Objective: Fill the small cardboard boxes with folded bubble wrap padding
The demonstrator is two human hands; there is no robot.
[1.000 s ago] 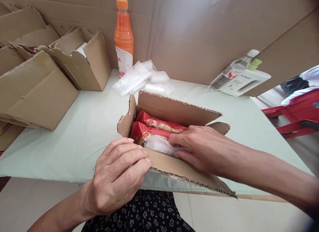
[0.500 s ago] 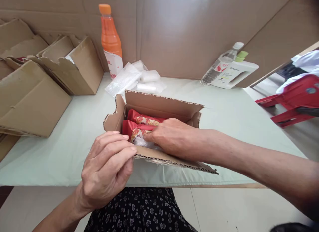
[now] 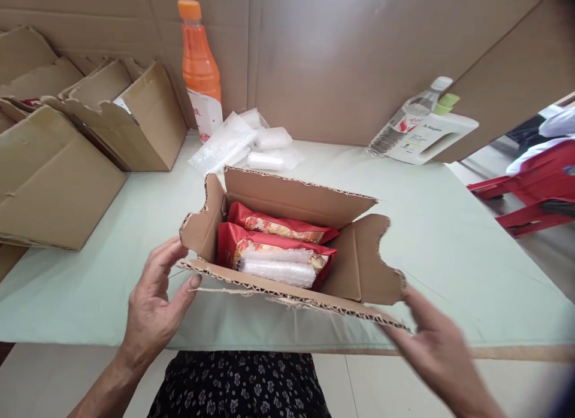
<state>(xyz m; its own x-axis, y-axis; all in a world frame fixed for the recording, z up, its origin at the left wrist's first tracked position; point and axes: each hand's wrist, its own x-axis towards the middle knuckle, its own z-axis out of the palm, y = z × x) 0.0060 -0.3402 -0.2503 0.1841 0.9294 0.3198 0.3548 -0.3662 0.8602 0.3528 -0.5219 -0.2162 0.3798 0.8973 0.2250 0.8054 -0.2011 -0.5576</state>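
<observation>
Pale green covering lay over the table (image 3: 135, 274), walled at the back and right by tall sheets of cardboard (image 3: 341, 64). Nearest the camera, a dark floral-print garment showed at the person's lap, below the table edge.

Just above it, the left hand (image 3: 155, 301) was spread open, thumb touching the near flap of a small cardboard box (image 3: 354, 268) at its left corner and fingers rising toward the left flap, as if to steady that side. The right hand (image 3: 431, 346), blurred, was also open, its fingers reaching under the right end of the same near flap; neither hand gripped anything. One hand at each corner looked like a way to handle the long flap evenly.

That open box sat at the near edge of the table, directly in front of the person, all four flaps standing outward. Inside lay two red packets (image 3: 278, 229) side by side, filling the floor of the box, with a roll of bubble wrap (image 3: 278, 269) resting on the nearer packet, probably as padding.

Farther back, more bubble wrap pieces (image 3: 238, 144) were heaped near the wall. Behind them stood an orange bottle (image 3: 200, 70). To the left, other cardboard boxes (image 3: 58, 166) crowded together. At far right, a clear bottle (image 3: 404, 123) and a white jug (image 3: 431, 139) leaned against the cardboard, and red plastic chairs (image 3: 530, 193) stood beyond the table.
</observation>
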